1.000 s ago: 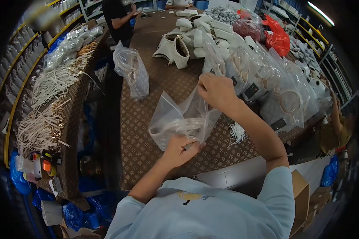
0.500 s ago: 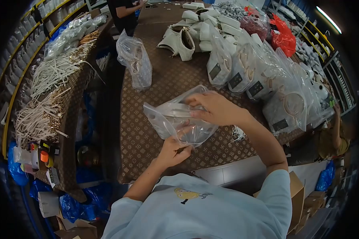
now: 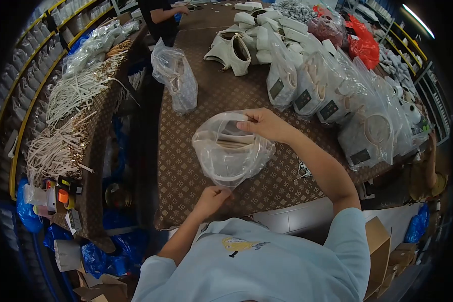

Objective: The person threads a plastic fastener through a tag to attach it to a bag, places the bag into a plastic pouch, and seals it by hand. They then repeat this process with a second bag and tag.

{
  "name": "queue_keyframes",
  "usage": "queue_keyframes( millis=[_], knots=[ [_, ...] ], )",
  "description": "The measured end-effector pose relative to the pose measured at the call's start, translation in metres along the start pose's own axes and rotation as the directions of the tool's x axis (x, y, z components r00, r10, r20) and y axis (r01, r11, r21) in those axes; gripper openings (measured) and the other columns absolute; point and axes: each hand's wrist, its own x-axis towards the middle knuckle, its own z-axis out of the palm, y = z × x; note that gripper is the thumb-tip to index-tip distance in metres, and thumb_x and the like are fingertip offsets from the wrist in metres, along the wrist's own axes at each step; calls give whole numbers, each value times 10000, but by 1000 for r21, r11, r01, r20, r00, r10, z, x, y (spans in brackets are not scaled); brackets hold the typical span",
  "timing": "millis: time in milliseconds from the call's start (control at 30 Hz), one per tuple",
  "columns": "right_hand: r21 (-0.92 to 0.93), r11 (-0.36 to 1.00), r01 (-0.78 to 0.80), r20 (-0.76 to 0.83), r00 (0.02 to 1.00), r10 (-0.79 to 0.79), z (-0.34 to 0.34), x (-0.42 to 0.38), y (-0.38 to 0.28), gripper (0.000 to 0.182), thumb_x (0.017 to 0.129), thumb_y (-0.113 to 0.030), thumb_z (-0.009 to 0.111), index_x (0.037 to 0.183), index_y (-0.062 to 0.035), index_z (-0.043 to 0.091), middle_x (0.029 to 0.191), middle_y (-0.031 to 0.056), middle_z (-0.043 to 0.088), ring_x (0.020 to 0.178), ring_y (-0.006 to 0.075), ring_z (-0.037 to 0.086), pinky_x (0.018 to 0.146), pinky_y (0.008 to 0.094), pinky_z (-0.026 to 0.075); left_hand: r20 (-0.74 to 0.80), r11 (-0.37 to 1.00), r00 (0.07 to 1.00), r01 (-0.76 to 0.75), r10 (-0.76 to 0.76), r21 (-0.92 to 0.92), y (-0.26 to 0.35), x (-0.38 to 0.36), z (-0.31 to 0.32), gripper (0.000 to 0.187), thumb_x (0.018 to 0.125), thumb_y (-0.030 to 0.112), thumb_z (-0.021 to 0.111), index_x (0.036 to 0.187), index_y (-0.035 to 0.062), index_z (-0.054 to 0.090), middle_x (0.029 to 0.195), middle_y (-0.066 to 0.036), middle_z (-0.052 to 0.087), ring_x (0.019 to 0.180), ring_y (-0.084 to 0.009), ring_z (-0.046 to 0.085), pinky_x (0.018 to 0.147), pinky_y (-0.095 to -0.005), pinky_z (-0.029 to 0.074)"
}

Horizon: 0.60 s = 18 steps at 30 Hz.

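A clear plastic bag [image 3: 226, 168] with a light-coloured handbag [image 3: 231, 142] inside lies on the brown patterned table [image 3: 181, 171], its mouth spread wide. My left hand [image 3: 214, 200] pinches the edge of the plastic nearest my body. At the far right part of the rim, my right hand [image 3: 259, 123] grips the plastic between thumb and fingers. Another bagged handbag [image 3: 182, 85] stands farther back on the left of the table. To the right stand several more bagged handbags [image 3: 367, 136] with dark tags.
Unwrapped white bags [image 3: 231, 50] lie at the back, near red plastic [image 3: 362, 43]. Straps [image 3: 60, 146] cover a side table on the left. A person in dark clothes [image 3: 158, 17] stands at the far left; another person's arm [image 3: 432, 161] shows at right.
My right hand has moved from over the bag's opening to its far rim. The plastic mouth is wider and rounder. My left hand has shifted slightly down, still on the near edge.
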Motion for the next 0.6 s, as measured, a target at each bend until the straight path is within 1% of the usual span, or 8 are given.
queue_keyframes(
  millis=[33, 67, 100, 200, 300, 433, 500, 600],
  knots=[
    [-112, 993, 44, -67, 996, -52, 2, 2, 2, 353, 868, -329, 607, 1023, -13, 595, 746, 61, 599, 678, 116, 508, 643, 280, 428, -5, 1000, 1000, 2, -2, 0, 4, -8, -1, 162, 824, 147, 565, 838, 4, 641, 726, -100, 612, 670, -178, 595, 605, -287, 471],
    [-112, 993, 47, -66, 996, -54, 1, 1, -1, 353, 868, -329, 607, 1023, -13, 595, 746, 61, 599, 678, 116, 508, 643, 280, 428, 3, 864, 983, -161, 182, 477, 8, -15, -4, 186, 830, 179, 574, 839, 7, 643, 717, -112, 615, 661, -205, 599, 594, -293, 470],
    [-226, 973, 50, -77, 995, -69, -1, -2, -7, 355, 870, -337, 599, 1019, -15, 592, 735, 69, 591, 668, 137, 517, 639, 290, 429, 101, 492, 938, -264, 332, 829, 15, -23, -4, 211, 835, 212, 582, 839, 9, 644, 708, -123, 618, 652, -232, 603, 583, -299, 470],
    [-308, 947, 90, -89, 988, -123, 4, -7, -13, 356, 876, -350, 582, 988, -12, 588, 703, 84, 570, 655, 174, 535, 630, 312, 430, 0, 663, 750, -585, 662, 468, 71, -61, 2, 206, 834, 226, 591, 771, 36, 644, 725, -114, 633, 675, -314, 608, 605, -365, 488],
    [-306, 943, 128, -98, 981, -165, 7, -2, -14, 344, 885, -342, 567, 941, -2, 578, 671, 91, 551, 643, 183, 550, 609, 328, 430, -20, 546, 614, -686, 789, 480, 82, -39, 20, 248, 847, 256, 577, 776, 27, 643, 725, -122, 632, 686, -328, 609, 612, -392, 488],
    [-168, 983, 72, -191, 976, -104, 2, -4, -10, 315, 908, -314, 544, 873, -1, 556, 646, 71, 534, 570, 138, 535, 543, 305, 425, 206, 389, 861, -408, 466, 826, 75, -27, 22, 264, 846, 261, 589, 886, 3, 627, 818, -154, 634, 695, -320, 613, 615, -389, 486],
    [-126, 992, 27, -169, 985, -48, -3, -7, -10, 310, 916, -311, 534, 868, -6, 552, 639, 57, 526, 549, 118, 522, 523, 289, 419, -72, 468, 622, -502, 780, 727, 67, -20, 24, 332, 852, 274, 588, 1013, -16, 585, 933, -182, 606, 689, -307, 606, 617, -385, 481],
    [-71, 997, 11, -94, 995, -17, 0, -14, -13, 297, 933, -304, 512, 913, -12, 559, 650, 14, 519, 545, 75, 494, 507, 245, 416, -323, 611, 588, -394, 742, 686, 78, -12, 12, 390, 856, 300, 581, 1093, -9, 551, 987, -181, 572, 684, -309, 593, 630, -388, 481]
  ],
)
